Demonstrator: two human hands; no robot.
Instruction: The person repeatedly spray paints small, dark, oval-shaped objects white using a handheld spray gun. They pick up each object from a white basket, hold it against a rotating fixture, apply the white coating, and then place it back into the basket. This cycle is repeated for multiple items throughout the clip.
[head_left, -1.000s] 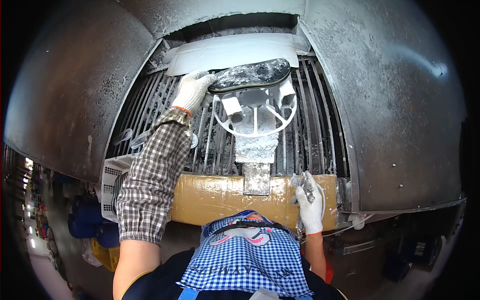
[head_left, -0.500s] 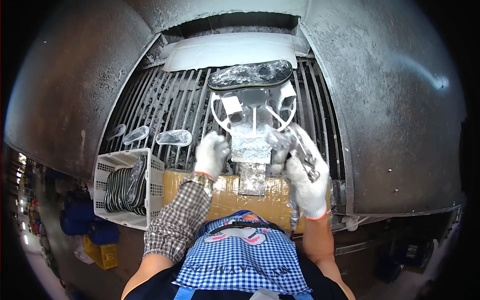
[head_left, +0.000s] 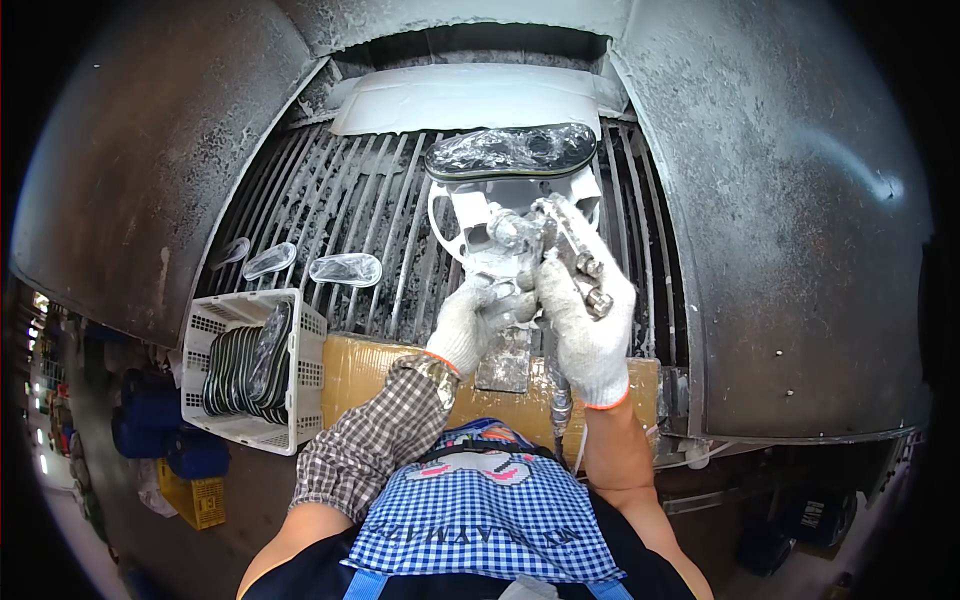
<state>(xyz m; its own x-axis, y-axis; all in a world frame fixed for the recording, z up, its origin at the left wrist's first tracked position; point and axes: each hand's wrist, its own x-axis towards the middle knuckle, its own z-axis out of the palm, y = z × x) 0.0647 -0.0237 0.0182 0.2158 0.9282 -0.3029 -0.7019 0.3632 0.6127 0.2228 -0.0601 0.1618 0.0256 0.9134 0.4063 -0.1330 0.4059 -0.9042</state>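
Gripped in the right hand (head_left: 590,330), a spray gun (head_left: 565,240) is steadied by the left hand (head_left: 470,322); the sole (head_left: 510,150) sits mounted, more soles (head_left: 248,358) are waiting in the basket (head_left: 300,390).

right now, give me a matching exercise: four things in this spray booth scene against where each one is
Things:
1. spray gun
2. dark shoe sole
3. white basket
4. clear sole

Places:
A. lying on the grate, left of the stand
B. in the right hand
C. on top of the white stand
D. at the lower left, filled with dark soles

Pairs: 1-B, 2-C, 3-D, 4-A
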